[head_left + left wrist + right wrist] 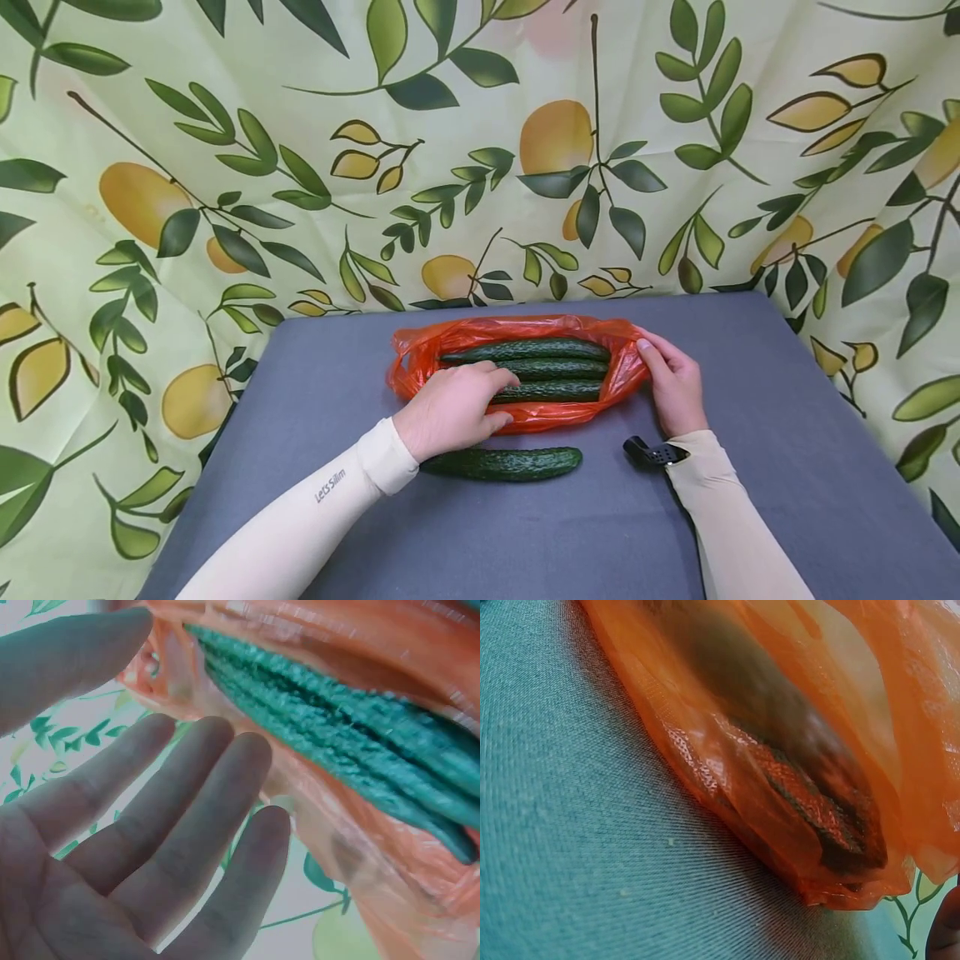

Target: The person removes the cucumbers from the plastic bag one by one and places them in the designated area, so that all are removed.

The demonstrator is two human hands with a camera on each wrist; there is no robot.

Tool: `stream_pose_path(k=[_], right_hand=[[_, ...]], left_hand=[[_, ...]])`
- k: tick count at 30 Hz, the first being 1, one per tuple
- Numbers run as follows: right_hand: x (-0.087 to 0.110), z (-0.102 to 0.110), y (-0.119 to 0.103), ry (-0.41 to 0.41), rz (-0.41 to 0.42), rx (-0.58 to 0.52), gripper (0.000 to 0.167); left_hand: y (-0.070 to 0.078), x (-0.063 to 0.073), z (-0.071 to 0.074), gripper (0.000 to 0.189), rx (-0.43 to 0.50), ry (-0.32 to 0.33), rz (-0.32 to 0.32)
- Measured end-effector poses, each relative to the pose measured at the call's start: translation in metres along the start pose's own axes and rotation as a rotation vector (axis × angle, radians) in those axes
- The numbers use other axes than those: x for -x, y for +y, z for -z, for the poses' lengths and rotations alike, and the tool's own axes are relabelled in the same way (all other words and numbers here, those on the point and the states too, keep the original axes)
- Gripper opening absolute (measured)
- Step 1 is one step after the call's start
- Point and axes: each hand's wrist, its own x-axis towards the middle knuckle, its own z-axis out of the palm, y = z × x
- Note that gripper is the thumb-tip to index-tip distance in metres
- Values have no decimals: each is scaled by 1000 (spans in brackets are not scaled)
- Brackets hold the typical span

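Observation:
Three dark green cucumbers [555, 369] lie side by side in an orange-red plastic bag [528, 418], whose mouth is spread toward the head camera. My left hand [452, 407] is over the bag's left front part, its fingers extended and apart. In the left wrist view this hand [142, 877] holds nothing, and the bagged cucumbers [330, 731] are beyond its fingertips. At the bag's right end my right hand [681, 387] pinches the rim between thumb and fingers. The right wrist view has the bag [780, 840] close up, with a finger [945, 926] in the corner.
A single cucumber [517, 464] lies on the grey tabletop [525, 533] in front of the bag, its left end partly behind my left wrist. A black band [652, 452] is around my right wrist. Leaf-and-fruit patterned cloth [465, 200] hangs behind the table.

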Motion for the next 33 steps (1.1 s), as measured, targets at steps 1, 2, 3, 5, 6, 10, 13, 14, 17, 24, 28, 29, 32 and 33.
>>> stream_pose_path(k=[1,2,3,5,6,10,13,14,17,24,28,29,32,33], right_hand=[[0,0,0,-2,-5,7,47],[0,0,1,-5,-7,18,47],[0,0,1,-7,-9,23,47],[-1,0,2,-8,-7,31,47],[-1,0,3,-7,-7,34,46],[-1,-2,3,-13,-3,22,46],[-1,-3,2,-22,-2,20,47],[-1,-3,2,-23,1,25,46],[-1,-4,2,-25,5,37,46],[-1,-3,2,-29,-2,45,47],[-2,-2,2,-28,0,58,46],[-2,-1,2,-29,0,60,46],[-2,0,2,-30,-1,63,46],[-2,0,2,-29,-2,64,46]], left_hand=[[0,-5,1,38,8,-3,4],[0,-11,1,38,12,-8,7],[0,-16,1,39,16,-17,11],[0,-26,-1,39,16,-36,20],[0,-32,-3,39,13,-46,22],[1,-49,-12,39,-2,-85,26],[1,-59,-19,38,-21,-105,27],[1,-61,-21,38,-30,-111,28],[0,-67,-26,38,-46,-134,37],[-4,-76,-39,40,-71,-173,56],[-4,-81,-44,40,-74,-184,52],[-4,-82,-45,40,-75,-185,52],[-3,-85,-47,40,-81,-185,50],[-2,-86,-48,40,-86,-185,50]])
